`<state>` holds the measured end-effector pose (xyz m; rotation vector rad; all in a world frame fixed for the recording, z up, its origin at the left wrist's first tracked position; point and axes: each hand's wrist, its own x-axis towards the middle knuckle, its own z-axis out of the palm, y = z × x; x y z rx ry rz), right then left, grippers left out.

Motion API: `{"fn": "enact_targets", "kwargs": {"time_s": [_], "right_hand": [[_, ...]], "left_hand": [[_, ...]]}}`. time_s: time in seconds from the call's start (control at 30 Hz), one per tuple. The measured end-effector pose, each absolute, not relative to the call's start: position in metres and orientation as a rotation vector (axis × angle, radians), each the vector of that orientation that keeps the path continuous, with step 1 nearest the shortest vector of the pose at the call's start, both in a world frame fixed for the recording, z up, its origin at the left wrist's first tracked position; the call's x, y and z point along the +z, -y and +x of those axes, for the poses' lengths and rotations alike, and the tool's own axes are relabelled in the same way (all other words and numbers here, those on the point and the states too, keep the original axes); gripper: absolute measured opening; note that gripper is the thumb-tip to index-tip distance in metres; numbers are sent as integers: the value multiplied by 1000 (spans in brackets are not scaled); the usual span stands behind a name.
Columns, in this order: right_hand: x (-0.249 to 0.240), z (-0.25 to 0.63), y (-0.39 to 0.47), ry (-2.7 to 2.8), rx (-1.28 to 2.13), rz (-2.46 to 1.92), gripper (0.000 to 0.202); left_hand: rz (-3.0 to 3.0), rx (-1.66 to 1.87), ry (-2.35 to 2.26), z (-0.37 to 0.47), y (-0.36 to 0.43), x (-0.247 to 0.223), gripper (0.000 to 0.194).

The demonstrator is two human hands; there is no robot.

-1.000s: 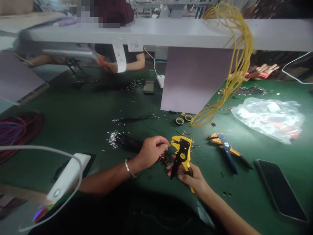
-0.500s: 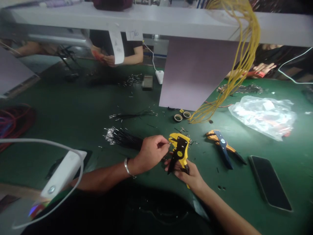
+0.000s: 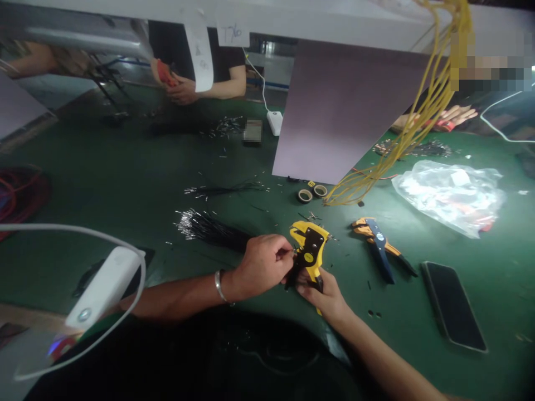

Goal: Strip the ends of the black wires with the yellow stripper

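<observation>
My right hand is wrapped round the handles of a yellow and black wire stripper, its head pointing up and away from me. Close to the tool's jaws, my left hand is closed in a pinch on a thin wire, mostly hidden by the fingers. Just beyond the left hand lies a thick bundle of black wires with bright bare ends at its left. Small offcuts are scattered behind the stripper's head.
A second wire stripper, orange and dark blue, and a phone lie to the right. Behind are tape rolls, hanging yellow wires and a plastic bag. A white power bank with cable is left. Co-workers' hands are across.
My left hand has moved slightly right, bringing its fingertips closer in against the stripper's jaws. My right hand keeps its hold on the stripper. The whole view has shifted a little.
</observation>
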<state>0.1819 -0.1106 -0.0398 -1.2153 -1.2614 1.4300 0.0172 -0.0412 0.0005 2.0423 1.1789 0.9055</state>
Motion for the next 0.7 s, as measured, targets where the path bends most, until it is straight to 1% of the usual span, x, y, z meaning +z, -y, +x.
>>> {"fn": "enact_targets", "kwargs": {"time_s": [0.1,0.43,0.7], "right_hand": [[-35,182,111,1336,1341,-1281,14],[-34,180,112,1431,1168,-1404,18],[-35,178,113,1473,1102,-1426,16]], "left_hand": [[2050,911,-1170,19,43,0,11],[2015,941,-1134,20,48,-3,9],[1928,983,-1119,21,48,-2,9]]}}
